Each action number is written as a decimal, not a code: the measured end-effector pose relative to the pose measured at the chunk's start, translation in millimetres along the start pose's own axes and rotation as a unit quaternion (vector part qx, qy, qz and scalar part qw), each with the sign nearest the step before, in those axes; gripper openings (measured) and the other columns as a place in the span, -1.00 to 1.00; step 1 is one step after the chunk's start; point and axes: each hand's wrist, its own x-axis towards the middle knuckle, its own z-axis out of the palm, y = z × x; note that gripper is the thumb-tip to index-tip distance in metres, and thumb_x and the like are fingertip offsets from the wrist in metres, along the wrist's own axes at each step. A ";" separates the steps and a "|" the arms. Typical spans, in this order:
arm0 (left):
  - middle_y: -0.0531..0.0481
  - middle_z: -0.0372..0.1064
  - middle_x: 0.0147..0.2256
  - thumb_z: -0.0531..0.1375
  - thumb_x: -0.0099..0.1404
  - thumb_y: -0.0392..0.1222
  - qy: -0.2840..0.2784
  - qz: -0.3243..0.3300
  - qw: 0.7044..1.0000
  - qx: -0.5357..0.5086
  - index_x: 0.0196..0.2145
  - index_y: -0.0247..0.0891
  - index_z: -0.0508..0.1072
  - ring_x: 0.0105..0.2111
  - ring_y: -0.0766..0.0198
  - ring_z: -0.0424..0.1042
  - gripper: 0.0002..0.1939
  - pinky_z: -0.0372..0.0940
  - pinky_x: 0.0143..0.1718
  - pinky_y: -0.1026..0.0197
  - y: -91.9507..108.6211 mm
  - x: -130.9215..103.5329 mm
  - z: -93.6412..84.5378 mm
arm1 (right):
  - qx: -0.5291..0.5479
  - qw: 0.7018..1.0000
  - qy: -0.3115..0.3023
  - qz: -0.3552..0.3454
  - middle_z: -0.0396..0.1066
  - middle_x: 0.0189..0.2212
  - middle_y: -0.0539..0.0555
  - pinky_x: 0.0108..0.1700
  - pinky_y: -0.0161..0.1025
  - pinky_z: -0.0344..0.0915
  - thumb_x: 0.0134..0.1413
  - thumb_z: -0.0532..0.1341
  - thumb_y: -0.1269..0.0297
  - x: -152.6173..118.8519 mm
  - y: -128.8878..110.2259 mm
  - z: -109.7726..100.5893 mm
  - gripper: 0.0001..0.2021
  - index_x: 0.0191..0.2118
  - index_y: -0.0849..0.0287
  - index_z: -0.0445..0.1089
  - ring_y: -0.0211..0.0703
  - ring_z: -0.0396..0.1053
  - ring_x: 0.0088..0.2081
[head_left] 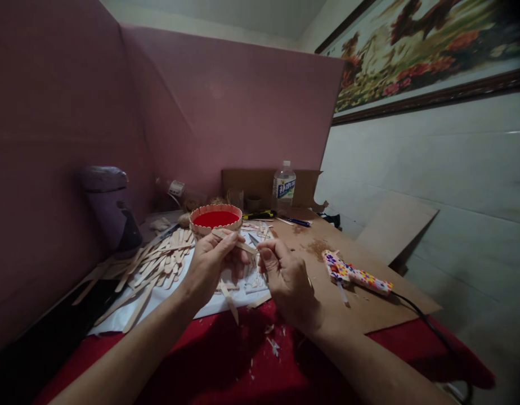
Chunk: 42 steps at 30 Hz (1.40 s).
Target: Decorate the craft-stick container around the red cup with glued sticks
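Note:
In the head view my left hand [213, 261] pinches a pale wooden craft stick [238, 243], which slants down to the right. My right hand [287, 275] is closed around a tool with a pointed metal blade [254, 239]; its handle is hidden in my fingers, so I cannot tell its exact kind. The blade lies at the stick's right end. Just beyond my hands stands a round container [215, 216] with a red inside and a scalloped rim of stick ends. A pile of craft sticks [169, 259] spreads to the left on a white sheet [201, 309].
A floral glue gun [357, 273] with a black cord lies on cardboard [340, 309] at right. Behind are a plastic bottle [284, 188], a yellow-black cutter [260, 215] and a blue pen [300, 223]. Wood shavings [273, 346] litter the red cloth [226, 365]. Pink panels [234, 112] enclose the back and left.

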 end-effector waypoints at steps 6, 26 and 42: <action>0.03 0.40 -0.60 0.24 0.17 -0.04 0.028 -0.020 0.999 0.009 -0.42 -0.34 0.37 -0.73 0.41 0.27 -0.73 0.17 -0.76 0.37 -4.2 2.3 -2.0 | 0.263 0.945 -0.056 0.184 0.22 -0.65 -0.11 -0.63 -0.38 0.15 0.11 0.13 0.07 11.3 7.3 3.8 -0.75 -0.43 0.13 0.18 -0.32 0.17 -0.66; 0.09 0.19 -0.76 0.15 0.11 -0.06 0.067 -0.087 0.908 0.404 -0.71 -0.26 0.29 -0.71 0.36 0.17 -0.67 -0.05 -0.66 0.34 -28.2 6.1 -18.3 | 0.080 0.953 0.150 0.249 0.28 -0.51 -0.02 -0.61 -0.39 0.19 0.09 0.06 0.05 45.9 43.1 -11.7 -0.73 -0.39 0.18 0.26 -0.26 0.27 -0.51; -0.11 0.43 -0.55 -0.04 0.34 -0.01 -0.050 -0.017 0.785 0.617 -0.53 -0.24 0.42 -0.53 0.18 0.39 -0.58 -0.13 -0.51 0.22 -15.0 -8.5 -0.8 | -0.280 0.863 -0.184 0.379 0.34 -0.02 0.15 -0.08 -0.06 0.37 0.18 0.21 0.23 138.8 98.8 25.6 -0.69 0.02 0.21 0.32 -0.05 0.38 -0.06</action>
